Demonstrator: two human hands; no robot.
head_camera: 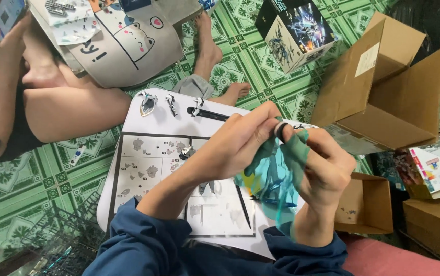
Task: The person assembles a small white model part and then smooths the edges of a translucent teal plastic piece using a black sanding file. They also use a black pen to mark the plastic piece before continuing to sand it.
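Over the instruction sheet (179,174), my left hand (235,148) and right hand (322,168) are both pinching a translucent teal model part (281,179), box (294,30) at twelve o'clock

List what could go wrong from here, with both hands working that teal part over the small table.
1. The left hand and right hand pinch a thin teal plastic part at a dark ring; forcing it might snap it.
2. If it slips, it could drop past the table edge onto the patterned floor.
3. Small model pieces lie loose near the table's far edge; a nudge may scatter them.
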